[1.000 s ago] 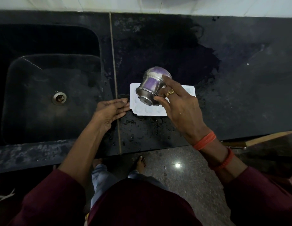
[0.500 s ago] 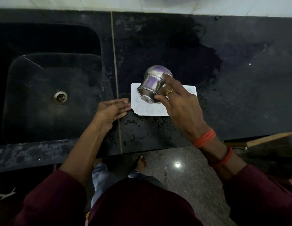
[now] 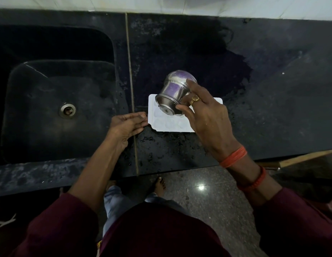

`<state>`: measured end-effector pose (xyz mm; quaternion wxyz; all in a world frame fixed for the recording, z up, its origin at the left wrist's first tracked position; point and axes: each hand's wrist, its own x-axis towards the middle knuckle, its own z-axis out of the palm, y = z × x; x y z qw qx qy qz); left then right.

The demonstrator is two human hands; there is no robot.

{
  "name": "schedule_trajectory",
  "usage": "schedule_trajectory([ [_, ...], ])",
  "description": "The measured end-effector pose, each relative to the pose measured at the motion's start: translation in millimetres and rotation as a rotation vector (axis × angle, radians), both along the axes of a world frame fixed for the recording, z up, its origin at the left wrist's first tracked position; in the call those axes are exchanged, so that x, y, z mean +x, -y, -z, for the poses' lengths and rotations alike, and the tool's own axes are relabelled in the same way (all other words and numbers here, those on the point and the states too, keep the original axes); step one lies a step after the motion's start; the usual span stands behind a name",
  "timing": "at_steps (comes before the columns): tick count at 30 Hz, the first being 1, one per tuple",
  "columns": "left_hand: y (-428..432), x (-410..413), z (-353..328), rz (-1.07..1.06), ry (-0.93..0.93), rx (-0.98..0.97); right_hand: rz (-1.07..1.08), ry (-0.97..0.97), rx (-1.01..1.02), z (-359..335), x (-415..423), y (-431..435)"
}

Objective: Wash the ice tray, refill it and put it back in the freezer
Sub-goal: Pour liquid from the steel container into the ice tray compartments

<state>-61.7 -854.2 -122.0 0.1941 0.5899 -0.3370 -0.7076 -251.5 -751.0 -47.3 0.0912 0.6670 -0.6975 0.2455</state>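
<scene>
A white ice tray (image 3: 169, 125) lies flat on the wet black counter (image 3: 180, 153), just right of the counter seam. My right hand (image 3: 204, 115) grips a small steel pot (image 3: 172, 96), tipped steeply with its mouth facing down and left over the tray's left half. My left hand (image 3: 127, 125) rests on the counter with straight fingers touching the tray's left edge. The tray's right part is hidden behind my right hand.
A dark sink (image 3: 56, 108) with a metal drain (image 3: 67, 110) sits to the left. Water drops dot the counter in front of the tray. A white tiled wall (image 3: 161, 6) runs behind. A wooden edge (image 3: 306, 157) shows at the right below the counter.
The pot stays tipped over the tray and has shifted slightly. My left hand keeps touching the tray's left edge.
</scene>
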Motion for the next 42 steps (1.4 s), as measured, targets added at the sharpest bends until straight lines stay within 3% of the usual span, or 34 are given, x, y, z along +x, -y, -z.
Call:
schedule_trajectory([
  [17,1,3,4,0.002,-0.008,-0.025,0.076,0.153,-0.032,-18,-2,12],
  [30,1,3,7,0.004,-0.014,-0.033,0.031,0.049,0.095,2,-11,26],
  [42,2,4,10,0.011,-0.026,-0.031,0.02,0.001,0.029,1,-14,28],
])
